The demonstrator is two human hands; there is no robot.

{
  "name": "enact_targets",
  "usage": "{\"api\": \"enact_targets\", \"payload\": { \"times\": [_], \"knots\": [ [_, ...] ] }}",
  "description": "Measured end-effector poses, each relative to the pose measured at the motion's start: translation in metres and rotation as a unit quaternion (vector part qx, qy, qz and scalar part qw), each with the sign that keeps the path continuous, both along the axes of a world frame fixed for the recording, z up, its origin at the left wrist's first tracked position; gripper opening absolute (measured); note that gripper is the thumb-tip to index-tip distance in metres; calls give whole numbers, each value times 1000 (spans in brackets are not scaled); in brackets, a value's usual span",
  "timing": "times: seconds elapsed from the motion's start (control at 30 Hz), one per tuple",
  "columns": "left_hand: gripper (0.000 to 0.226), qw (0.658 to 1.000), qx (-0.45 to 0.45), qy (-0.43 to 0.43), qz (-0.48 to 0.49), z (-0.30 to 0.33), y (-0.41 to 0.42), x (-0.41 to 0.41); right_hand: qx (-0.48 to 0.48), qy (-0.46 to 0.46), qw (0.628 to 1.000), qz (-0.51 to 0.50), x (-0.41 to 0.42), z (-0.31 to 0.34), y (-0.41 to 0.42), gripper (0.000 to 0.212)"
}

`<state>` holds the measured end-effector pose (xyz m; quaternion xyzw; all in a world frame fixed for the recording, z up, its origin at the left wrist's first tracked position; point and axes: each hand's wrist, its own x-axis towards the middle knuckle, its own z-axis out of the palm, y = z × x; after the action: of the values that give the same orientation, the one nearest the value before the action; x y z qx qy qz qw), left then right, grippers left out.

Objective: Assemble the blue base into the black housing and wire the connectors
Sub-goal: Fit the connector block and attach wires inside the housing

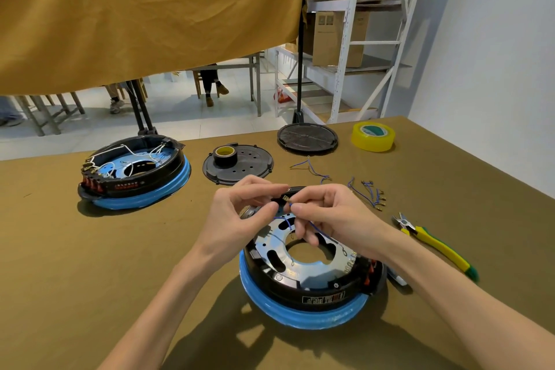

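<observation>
Near the front edge of the olive-cloth table (90,249) sits the round black plastic housing (312,282), seated on the glossy blue ring-shaped base (300,314), whose rim shows all around below the black wall. Inside the housing lies a shiny silver metal plate (303,264) with a large round hole in the middle and oblong slots; red switch parts show at its right side, and a printed label runs along the front wall.

Above the housing's far rim both hands meet. The left hand (237,213) has its grip clamped, thumb and forefinger pinching a small black connector block (280,201). The right hand (330,216) pinches a thin blue wire (285,221) by its brass terminal just beside the block; the wire loops down toward the plate. Whether the terminal is seated in the block cannot be told.

To the right lie loose blue wires with brass terminals (372,192) and yellow-handled side cutters (435,245). Farther back stand a second black housing on a blue base (135,171) with white wires, a black perforated disc cover (240,164) carrying a roll of black tape (225,155), another black round cover (307,138), and a roll of yellow clear tape (373,137).
</observation>
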<state>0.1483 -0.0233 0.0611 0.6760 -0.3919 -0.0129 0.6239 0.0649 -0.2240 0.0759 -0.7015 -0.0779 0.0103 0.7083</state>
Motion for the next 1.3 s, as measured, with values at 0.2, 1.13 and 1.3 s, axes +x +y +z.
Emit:
{"api": "enact_targets", "payload": {
  "times": [0.2, 1.13, 1.3],
  "knots": [
    [34, 994, 46, 1, 96, -22, 0, 20, -37, -5, 999, -22, 7, -5, -3, 11],
    [30, 982, 85, 166, 7, -61, 8, 47, -269, 115, 944, -154, 47, -24, 13, 8],
    [30, 981, 78, 177, -5, -62, 10, 48, -367, 59, 916, -153, 42, -32, 23, 20]
  ]
}}
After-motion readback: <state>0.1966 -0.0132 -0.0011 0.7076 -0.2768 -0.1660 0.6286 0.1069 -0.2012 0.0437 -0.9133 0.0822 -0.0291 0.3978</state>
